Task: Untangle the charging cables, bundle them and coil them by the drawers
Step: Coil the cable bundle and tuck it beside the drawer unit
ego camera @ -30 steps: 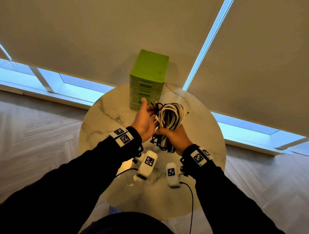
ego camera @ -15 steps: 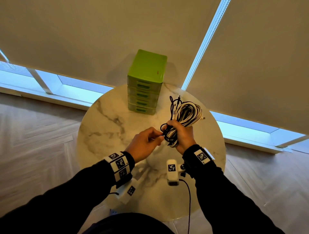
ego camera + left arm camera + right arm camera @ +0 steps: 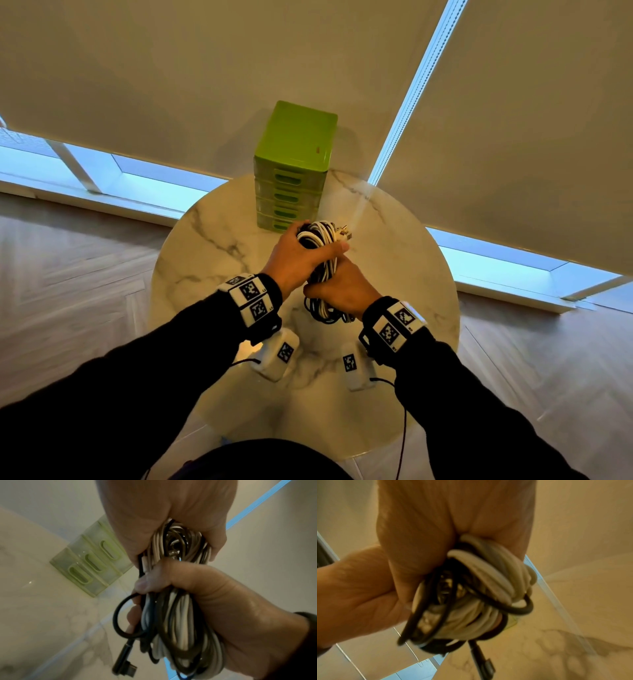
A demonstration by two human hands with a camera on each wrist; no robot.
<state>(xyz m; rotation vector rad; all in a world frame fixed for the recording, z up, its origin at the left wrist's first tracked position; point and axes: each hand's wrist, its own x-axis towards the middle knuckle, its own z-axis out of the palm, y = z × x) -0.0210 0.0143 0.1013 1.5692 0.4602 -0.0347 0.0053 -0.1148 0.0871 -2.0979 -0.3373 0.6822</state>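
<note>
Nearest: both forearms in black sleeves, each wrist wearing a white band (image 3: 251,298) printed with black-and-white square codes; no readable words on them. Two white camera pods below the wrists carry the same kind of code.

Right hand (image 3: 344,291): fingers curled tight round the near part of the cable bundle (image 3: 323,270), a coil of white and black charging cables held above the round marble table (image 3: 212,260). Loops spill out toward the near side under this hand. In the left wrist view a black angled plug (image 3: 124,666) dangles from the bundle's near end.

Left hand (image 3: 294,255): wrapped over the far part of the same bundle, thumb across the top, fingers closed round the strands.

Metal plug tips poke out at the bundle's far right.

Farther: green drawer unit (image 3: 294,164), four drawers stacked, at the table's far edge, just beyond the bundle. A small red mark on its lid, too small to read.

Farthest: beige roller blinds (image 3: 171,75).
</note>
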